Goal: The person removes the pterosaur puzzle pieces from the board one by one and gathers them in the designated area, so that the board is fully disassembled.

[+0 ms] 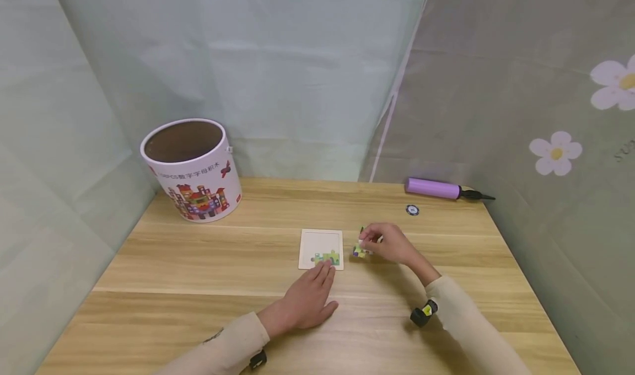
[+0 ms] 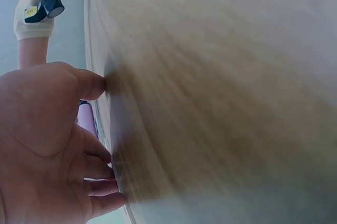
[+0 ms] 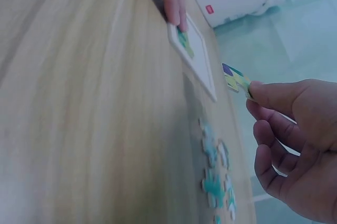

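Observation:
My right hand (image 1: 392,244) pinches a jigsaw puzzle piece (image 3: 235,79) between thumb and index finger, raised above the table. The piece is yellow-green with a purple corner. In the right wrist view, several loose puzzle pieces (image 3: 212,184) lie on the table below that hand. My left hand (image 1: 308,299) rests its straight fingertips on the near edge of a small white puzzle tray (image 1: 313,240). Green joined pieces (image 1: 334,257) lie at the tray's near right side, partly under the fingertips. The left wrist view shows the palm and fingers near the table surface.
A large white bucket (image 1: 229,190) with printed building blocks stands at the back left. A purple hand pump (image 1: 432,188) with a black nozzle lies at the back right, near a round dark chip (image 1: 412,210). Fabric curtains surround the wooden table (image 1: 198,270).

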`<state>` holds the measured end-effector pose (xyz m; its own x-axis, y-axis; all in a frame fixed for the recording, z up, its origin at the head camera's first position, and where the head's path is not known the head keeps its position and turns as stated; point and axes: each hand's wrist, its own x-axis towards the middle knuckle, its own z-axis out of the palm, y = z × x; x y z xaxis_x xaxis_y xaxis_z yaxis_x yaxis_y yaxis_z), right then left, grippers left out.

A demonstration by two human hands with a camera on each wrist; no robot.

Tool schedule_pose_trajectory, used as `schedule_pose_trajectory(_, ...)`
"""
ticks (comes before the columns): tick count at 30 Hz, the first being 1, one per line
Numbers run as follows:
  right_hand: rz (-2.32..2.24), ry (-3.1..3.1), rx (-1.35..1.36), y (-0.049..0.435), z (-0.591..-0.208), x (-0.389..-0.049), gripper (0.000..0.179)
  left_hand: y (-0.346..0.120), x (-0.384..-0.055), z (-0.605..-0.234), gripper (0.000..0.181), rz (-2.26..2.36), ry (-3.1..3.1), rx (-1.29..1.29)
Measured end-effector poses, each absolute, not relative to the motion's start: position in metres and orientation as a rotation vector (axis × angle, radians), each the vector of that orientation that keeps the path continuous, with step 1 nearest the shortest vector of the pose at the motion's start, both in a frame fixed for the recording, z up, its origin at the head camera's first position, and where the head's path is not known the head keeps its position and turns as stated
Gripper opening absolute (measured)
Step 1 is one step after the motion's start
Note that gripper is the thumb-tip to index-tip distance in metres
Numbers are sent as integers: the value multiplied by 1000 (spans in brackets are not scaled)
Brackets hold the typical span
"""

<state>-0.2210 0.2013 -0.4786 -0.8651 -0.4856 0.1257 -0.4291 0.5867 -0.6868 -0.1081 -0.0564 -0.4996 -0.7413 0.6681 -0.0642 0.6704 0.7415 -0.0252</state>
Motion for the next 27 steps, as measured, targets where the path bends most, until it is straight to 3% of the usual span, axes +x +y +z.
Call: schedule_pose_trajectory(27,-1039,2735,-845,222,-504,-200,6,-58,-107,-499,69,-44,2887,1107)
